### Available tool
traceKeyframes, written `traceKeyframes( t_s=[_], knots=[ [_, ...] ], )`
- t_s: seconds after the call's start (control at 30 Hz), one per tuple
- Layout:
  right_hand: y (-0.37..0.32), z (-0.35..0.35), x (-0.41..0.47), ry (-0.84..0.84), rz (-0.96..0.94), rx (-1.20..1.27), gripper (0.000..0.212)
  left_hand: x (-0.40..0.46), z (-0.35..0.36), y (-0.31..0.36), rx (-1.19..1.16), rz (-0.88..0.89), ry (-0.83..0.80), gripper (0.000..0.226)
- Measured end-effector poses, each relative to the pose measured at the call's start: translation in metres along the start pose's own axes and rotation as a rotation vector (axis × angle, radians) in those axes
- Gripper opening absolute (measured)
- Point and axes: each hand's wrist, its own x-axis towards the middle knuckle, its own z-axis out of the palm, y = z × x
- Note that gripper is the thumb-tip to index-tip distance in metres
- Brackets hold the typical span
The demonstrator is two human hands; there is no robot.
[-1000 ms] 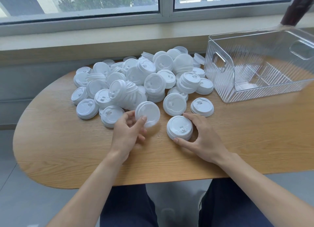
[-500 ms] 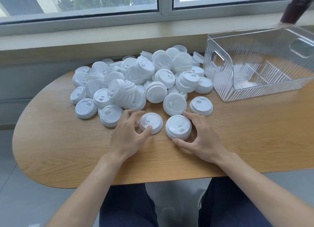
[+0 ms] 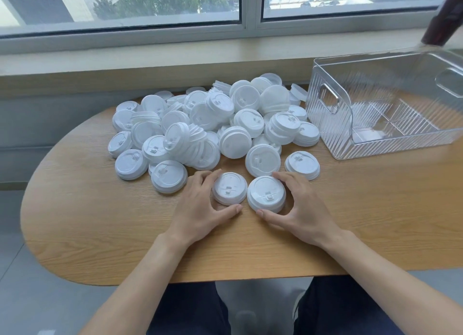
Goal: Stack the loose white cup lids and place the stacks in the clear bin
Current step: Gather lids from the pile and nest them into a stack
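On the wooden surface (image 3: pixel 375 209), the left hand (image 3: pixel 198 209) curls its fingers around a single lid (image 3: pixel 229 188), while the right hand (image 3: pixel 298 209) grips a short stack of lids (image 3: pixel 266 193) just beside it. The heap of loose lids (image 3: pixel 200 124) lies behind them, with the clear bin (image 3: pixel 325 124) at its right.

left hand (image 3: pixel 198 209), right hand (image 3: pixel 298 210), fingers seemingly curled

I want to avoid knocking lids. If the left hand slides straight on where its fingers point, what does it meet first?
Probably the single lid that the left hand already cups; next beyond it, the short stack under the right hand.
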Motion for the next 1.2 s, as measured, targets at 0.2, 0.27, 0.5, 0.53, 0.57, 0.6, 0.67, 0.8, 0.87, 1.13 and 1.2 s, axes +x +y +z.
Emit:
traceKeyframes(
  t_s=[0.2, 0.27, 0.5, 0.53, 0.57, 0.6, 0.67, 0.8, 0.87, 1.13, 1.2],
  knots=[
    [0.006, -0.002, 0.006, -0.033, -0.031, -0.017, 0.090, 0.003, -0.003, -0.001, -0.048, 0.016, -0.015, 0.086],
    [0.007, -0.002, 0.009, -0.024, -0.040, -0.020, 0.086, 0.002, -0.003, 0.000, -0.110, -0.022, 0.032, 0.083],
    [0.007, 0.005, 0.019, 0.013, -0.027, -0.042, 0.087, 0.004, 0.001, 0.007, -0.319, -0.049, 0.164, 0.074],
    [0.007, 0.005, 0.019, 0.022, -0.020, -0.025, 0.090, 0.004, 0.003, 0.010, -0.337, -0.034, 0.163, 0.073],
    [0.008, 0.004, 0.018, 0.045, -0.012, 0.006, 0.091, 0.005, 0.005, 0.013, -0.352, -0.016, 0.153, 0.072],
    [0.010, 0.003, 0.016, 0.083, -0.010, 0.044, 0.089, 0.005, 0.008, 0.016, -0.365, -0.002, 0.139, 0.071],
    [0.016, -0.002, 0.015, 0.188, -0.032, 0.095, 0.075, 0.005, 0.014, 0.022, -0.379, 0.012, 0.114, 0.071],
    [0.038, -0.023, 0.023, 0.333, -0.017, 0.040, 0.045, 0.005, 0.026, 0.033, -0.351, 0.048, 0.092, 0.073],
    [0.050, -0.032, 0.027, 0.341, -0.014, -0.047, 0.045, 0.006, 0.029, 0.039, -0.337, 0.061, 0.087, 0.074],
    [0.058, -0.032, 0.033, 0.210, 0.125, -0.235, 0.070, 0.008, 0.033, 0.046, -0.251, 0.068, 0.074, 0.077],
    [0.055, -0.032, 0.035, 0.181, 0.180, -0.240, 0.079, 0.008, 0.033, 0.046, -0.245, 0.068, 0.063, 0.076]
  ],
)
